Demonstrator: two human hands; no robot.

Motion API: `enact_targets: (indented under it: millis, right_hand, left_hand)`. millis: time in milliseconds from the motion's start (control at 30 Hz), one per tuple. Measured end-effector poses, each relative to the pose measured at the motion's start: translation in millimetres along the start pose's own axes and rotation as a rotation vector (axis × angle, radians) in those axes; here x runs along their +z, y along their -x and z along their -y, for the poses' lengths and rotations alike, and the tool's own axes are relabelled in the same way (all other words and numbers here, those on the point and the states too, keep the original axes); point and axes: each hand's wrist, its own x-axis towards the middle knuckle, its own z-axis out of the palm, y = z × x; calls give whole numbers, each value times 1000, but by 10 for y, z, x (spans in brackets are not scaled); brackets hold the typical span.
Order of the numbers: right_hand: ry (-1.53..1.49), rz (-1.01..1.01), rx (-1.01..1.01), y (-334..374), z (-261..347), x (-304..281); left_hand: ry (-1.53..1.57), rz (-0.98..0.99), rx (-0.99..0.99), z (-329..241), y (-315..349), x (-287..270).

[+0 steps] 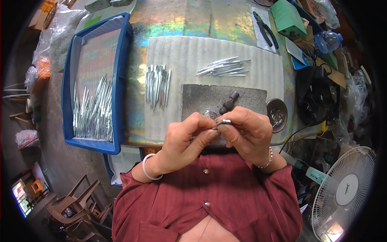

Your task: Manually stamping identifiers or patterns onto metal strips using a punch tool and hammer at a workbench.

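Note:
Above the near edge of the table, my left hand [187, 135] and my right hand [248, 129] meet, thumbs and forefingers pinched. Between them they grip a small dark and silver metal piece [226, 121]; fingers cover much of it, so its full shape is hidden. Just beyond my fingers lies a grey stone block [195, 97], and on it rests a hammer [229, 103] with its handle out of sight. To the right stands a small brown bowl [277, 115] of tiny metal parts. Slim silver metal strips lie in a row [157, 86] and a loose pile [223, 67].
A white foam sheet [173, 48] lies under the strips and block. At left, a blue tray [123, 80] holds many similar strips. Pliers [265, 30] and a green box [288, 19] sit at the far right. A fan [344, 193] stands at the near right.

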Motion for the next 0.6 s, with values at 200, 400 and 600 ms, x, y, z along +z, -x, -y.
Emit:
enact_targets:
  millis: [200, 400, 600]
  right_hand:
    - [-12, -53, -16, 8, -23, 16]
    - [-6, 38, -130, -2, -44, -24]
    - [-23, -7, -98, 50, -63, -11]
  left_hand:
    - [-31, 26, 35, -15, -10, -2]
    - [14, 9, 47, 46, 6, 10]
    - [74, 63, 46, 8, -33, 21]
